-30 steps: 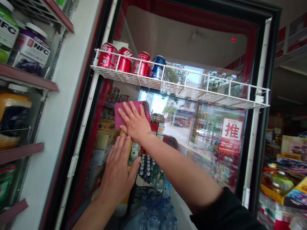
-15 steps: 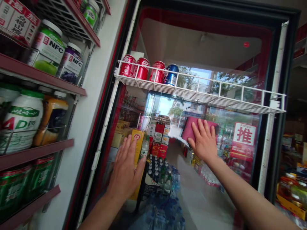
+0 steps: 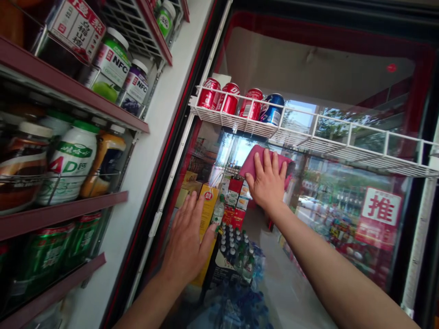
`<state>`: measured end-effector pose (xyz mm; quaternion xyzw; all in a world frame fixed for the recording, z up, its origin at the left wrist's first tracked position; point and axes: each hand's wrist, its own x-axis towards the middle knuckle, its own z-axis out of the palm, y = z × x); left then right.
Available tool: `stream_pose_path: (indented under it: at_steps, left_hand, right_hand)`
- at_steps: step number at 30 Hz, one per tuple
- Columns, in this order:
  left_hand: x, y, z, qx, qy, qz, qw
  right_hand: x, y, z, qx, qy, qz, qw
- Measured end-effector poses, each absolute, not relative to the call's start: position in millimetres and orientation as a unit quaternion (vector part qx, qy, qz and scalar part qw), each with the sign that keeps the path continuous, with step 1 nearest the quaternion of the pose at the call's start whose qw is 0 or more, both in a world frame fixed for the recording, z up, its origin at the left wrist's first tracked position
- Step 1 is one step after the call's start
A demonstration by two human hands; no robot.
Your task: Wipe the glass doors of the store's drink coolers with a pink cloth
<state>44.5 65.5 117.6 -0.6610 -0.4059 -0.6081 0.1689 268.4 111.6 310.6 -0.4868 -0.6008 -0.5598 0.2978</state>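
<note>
We face a glass door [image 3: 291, 283] with a white wire rack [image 3: 356, 157] across it. Our left hand [image 3: 187, 242] is open, palm toward the door. Our right hand [image 3: 269, 183], spread flat, covers part of a pink cloth [image 3: 250, 163] against the door, up and right of our left hand. Four cans [image 3: 251, 105] stand in the rack.

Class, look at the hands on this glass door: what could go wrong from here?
The right hand lies flat on the pink cloth, just below the wire rack; an upward stroke might bump it and jolt the cans.

The bare left hand might smudge the glass door if it presses there.
</note>
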Motion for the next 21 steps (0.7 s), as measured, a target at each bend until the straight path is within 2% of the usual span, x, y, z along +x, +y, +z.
stream_pose_path:
  at_steps: [10,21]
  left_hand:
    - [24,67,95,-0.659,-0.436,-0.592,0.16]
    - [2,66,83,-0.646,-0.468,-0.583,0.152]
  right_hand:
    - [163,150,344,-0.405,-0.691,-0.521,0.296]
    - [89,173,329,-0.389,-0.713,-0.493,0.314]
